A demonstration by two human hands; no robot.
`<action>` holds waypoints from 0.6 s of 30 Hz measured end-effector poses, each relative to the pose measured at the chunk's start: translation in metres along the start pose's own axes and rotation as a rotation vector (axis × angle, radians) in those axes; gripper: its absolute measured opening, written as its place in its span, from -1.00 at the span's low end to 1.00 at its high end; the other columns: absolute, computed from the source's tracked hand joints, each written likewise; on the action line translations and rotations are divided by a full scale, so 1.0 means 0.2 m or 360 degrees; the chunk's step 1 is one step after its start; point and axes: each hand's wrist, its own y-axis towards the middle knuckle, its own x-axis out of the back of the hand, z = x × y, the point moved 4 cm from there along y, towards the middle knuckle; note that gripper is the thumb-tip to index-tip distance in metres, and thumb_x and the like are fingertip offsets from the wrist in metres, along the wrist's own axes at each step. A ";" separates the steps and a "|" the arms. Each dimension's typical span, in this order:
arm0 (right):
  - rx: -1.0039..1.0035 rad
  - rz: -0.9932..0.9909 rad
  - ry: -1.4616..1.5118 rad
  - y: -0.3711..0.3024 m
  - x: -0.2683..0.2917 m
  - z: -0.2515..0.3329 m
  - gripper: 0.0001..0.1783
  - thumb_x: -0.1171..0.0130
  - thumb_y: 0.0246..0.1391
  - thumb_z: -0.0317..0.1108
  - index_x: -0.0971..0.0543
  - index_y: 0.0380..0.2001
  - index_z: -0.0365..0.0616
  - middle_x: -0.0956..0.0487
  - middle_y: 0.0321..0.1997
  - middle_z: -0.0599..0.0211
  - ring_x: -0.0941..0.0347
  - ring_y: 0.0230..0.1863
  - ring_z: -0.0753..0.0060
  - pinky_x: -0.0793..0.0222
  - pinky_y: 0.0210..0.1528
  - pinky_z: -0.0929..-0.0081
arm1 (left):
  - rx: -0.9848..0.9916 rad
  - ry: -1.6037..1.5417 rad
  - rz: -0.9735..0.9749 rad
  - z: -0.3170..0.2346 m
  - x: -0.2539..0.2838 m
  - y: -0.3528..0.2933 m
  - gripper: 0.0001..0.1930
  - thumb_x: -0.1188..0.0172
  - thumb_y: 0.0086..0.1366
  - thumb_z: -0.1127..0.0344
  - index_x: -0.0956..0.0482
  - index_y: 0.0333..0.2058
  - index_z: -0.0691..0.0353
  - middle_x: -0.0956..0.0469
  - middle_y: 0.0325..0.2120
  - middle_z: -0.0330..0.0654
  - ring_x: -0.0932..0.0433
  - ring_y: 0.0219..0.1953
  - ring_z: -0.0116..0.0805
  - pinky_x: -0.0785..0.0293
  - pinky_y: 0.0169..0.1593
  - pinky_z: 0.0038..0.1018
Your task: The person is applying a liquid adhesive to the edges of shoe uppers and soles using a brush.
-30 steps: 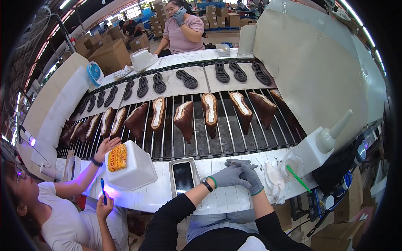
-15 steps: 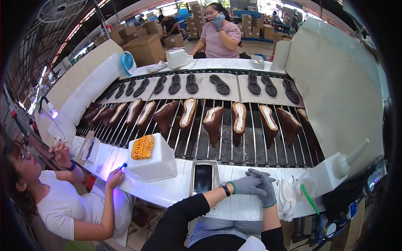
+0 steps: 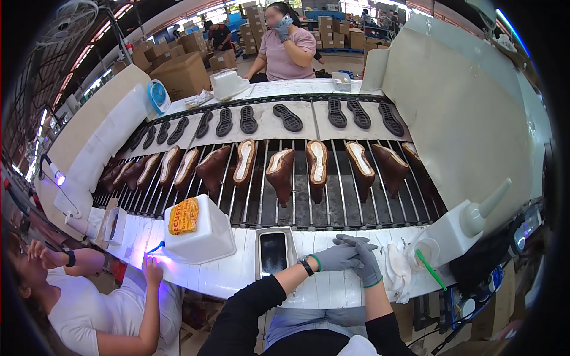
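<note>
My hands rest crossed at the table's near edge, both in grey gloves with green cuffs. My left hand [image 3: 335, 258] lies with its fingers stretched toward the right, against the other glove. The fingers of my right hand [image 3: 367, 268] point up and to the left, partly overlapping the left one. Neither holds anything. Just left of them is a phone [image 3: 274, 254] in a pale tray [image 3: 291, 243]. To the right lie a crumpled white cloth [image 3: 396, 268], a cup [image 3: 425, 251] with a green-handled brush [image 3: 430, 270], and a white spouted bottle [image 3: 454, 228].
Beyond the table, brown shoe uppers [image 3: 279, 172] lie sole-up on a conveyor of metal bars [image 3: 300, 204]; black outsoles [image 3: 287, 117] line a strip behind. A white box-shaped container [image 3: 208, 234] stands left. A co-worker [image 3: 107, 302] sits left; another [image 3: 288, 50] is across, phone raised.
The whole view has shifted slightly, so the scene sits further left. My crossed hands keep almost the same pose. The co-worker at left has lowered the hand with the small blue tool.
</note>
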 end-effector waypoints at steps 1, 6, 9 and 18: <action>-0.0024 -0.0018 0.0007 0.00 0.00 0.00 -0.50 0.00 0.27 0.01 -0.52 0.06 -0.14 -0.31 0.29 -0.04 -0.22 0.32 -0.11 -0.22 0.29 0.04 | 0.0025 0.0011 0.0017 0.01 0.00 0.00 -0.39 -0.13 0.31 0.10 -0.22 0.31 -0.10 -0.12 0.32 0.05 -0.17 0.33 0.02 -0.11 0.33 -0.21; -0.0097 -0.0056 0.0046 -0.02 -0.01 0.01 -0.52 0.00 0.27 0.00 -0.53 0.04 -0.13 -0.30 0.29 -0.04 -0.21 0.33 -0.11 -0.22 0.29 0.03 | -0.0003 0.0000 0.0020 0.02 0.00 0.00 -0.43 -0.09 0.33 0.15 -0.23 0.31 -0.07 -0.15 0.31 0.04 -0.17 0.32 0.01 -0.11 0.34 -0.22; -0.0068 -0.0062 0.0047 -0.01 -0.02 0.01 -0.46 0.08 0.31 -0.04 -0.43 0.12 -0.26 -0.38 0.23 -0.07 -0.35 0.23 0.10 -0.40 0.16 0.30 | -0.0010 0.0022 0.0024 0.03 -0.01 0.00 -0.45 -0.06 0.35 0.19 -0.23 0.31 -0.06 -0.16 0.30 0.04 -0.18 0.32 0.00 -0.11 0.34 -0.22; -0.0088 -0.0063 0.0072 -0.01 0.00 0.00 -0.55 -0.01 0.27 -0.03 -0.55 0.02 -0.12 -0.30 0.30 -0.06 -0.23 0.32 -0.08 -0.23 0.29 0.04 | -0.0004 0.0080 0.0015 0.09 -0.03 0.01 -0.48 0.00 0.37 0.27 -0.23 0.30 -0.04 -0.15 0.31 -0.01 -0.21 0.30 0.00 -0.15 0.32 -0.21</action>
